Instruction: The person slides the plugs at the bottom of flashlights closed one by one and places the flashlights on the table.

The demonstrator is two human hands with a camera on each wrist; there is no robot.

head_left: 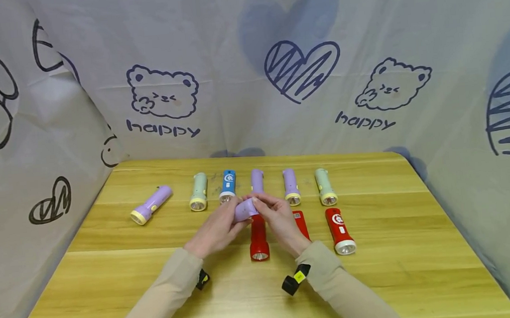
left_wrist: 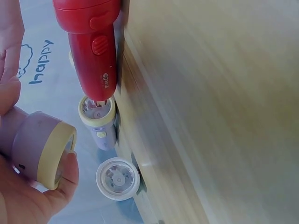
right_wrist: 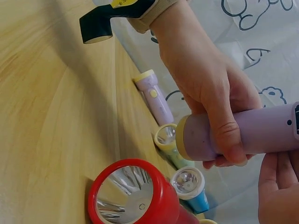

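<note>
Above the table's middle, both hands hold one purple flashlight [head_left: 243,210] with a cream-yellow head ring. My left hand [head_left: 215,229] grips it near the head, thumb along the barrel in the right wrist view. At the other end my right hand [head_left: 283,222] pinches the tail, thumb on top and fingers below. A red flashlight [head_left: 259,239] lies directly under the hands, lens toward me. Beside it, another red flashlight [head_left: 301,222] is partly hidden by my right hand.
Along the back of the wooden table [head_left: 112,290] are purple [head_left: 152,205], green [head_left: 199,187], blue [head_left: 228,182] and more purple flashlights [head_left: 290,182], plus a second green flashlight [head_left: 324,182]. A red flashlight with white trim [head_left: 340,231] lies right. Printed cloth [head_left: 232,101] hangs behind.
</note>
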